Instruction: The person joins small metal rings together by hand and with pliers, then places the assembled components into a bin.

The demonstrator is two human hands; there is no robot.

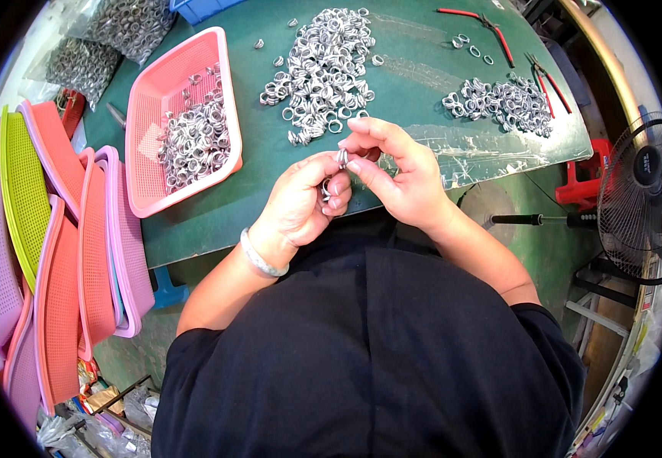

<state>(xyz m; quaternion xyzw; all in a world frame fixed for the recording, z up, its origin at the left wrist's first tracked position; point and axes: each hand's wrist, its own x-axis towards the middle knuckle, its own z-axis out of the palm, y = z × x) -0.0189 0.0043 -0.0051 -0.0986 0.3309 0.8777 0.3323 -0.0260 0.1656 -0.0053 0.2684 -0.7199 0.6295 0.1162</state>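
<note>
My left hand (294, 200) and my right hand (406, 169) meet above the table's near edge. Between their fingertips is a small silvery metal ring (342, 157), pinched from both sides. Another metal ring (326, 190) shows among the curled lower fingers of my left hand. The right thumb and forefinger are bent toward the pinched ring; its other fingers are partly hidden. Just beyond my hands lies a large heap of similar metal rings (329, 69). To the left, a pink perforated basket (134, 141) holds more rings (197, 141).
On the green table (415, 145), a smaller ring pile (503, 105) lies at right beside red-handled pliers (551, 82); a second pair of pliers (491, 29) is behind. Stacked plastic baskets (60, 320) stand left, near bags of rings (83, 65). A fan (646, 168) stands right.
</note>
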